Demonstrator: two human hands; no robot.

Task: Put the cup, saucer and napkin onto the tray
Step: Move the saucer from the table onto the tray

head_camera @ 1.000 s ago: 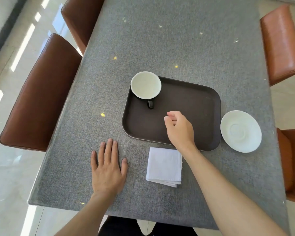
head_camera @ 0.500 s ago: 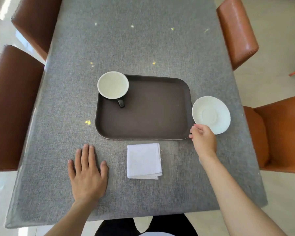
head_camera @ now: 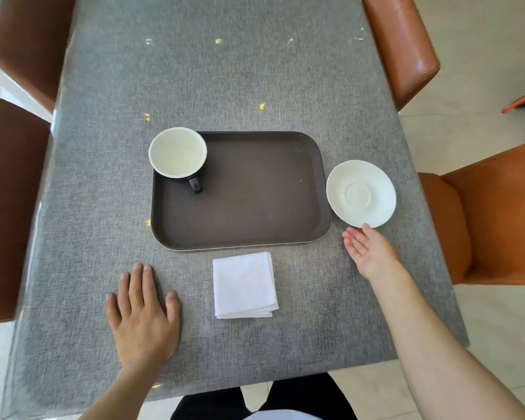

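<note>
A dark brown tray [head_camera: 255, 213] lies in the middle of the grey table. The cup [head_camera: 178, 153], black outside and white inside, stands upright in the tray's far left corner with its handle toward me. The white saucer [head_camera: 361, 194] rests on the table just right of the tray. A folded white napkin [head_camera: 243, 284] lies on the table in front of the tray. My right hand [head_camera: 369, 253] is open, palm turned left, fingertips at the saucer's near rim. My left hand [head_camera: 143, 316] lies flat and open on the table, left of the napkin.
Brown leather chairs [head_camera: 9, 192] stand along the left side and orange-brown chairs [head_camera: 482, 222] along the right. The table's near edge [head_camera: 225, 389] runs just in front of my body. The grey cloth beyond the tray holds only small light flecks.
My right hand left the tray, swung right and now reaches the saucer's near rim with the palm opened. The view shifted right. My left hand stayed flat.
</note>
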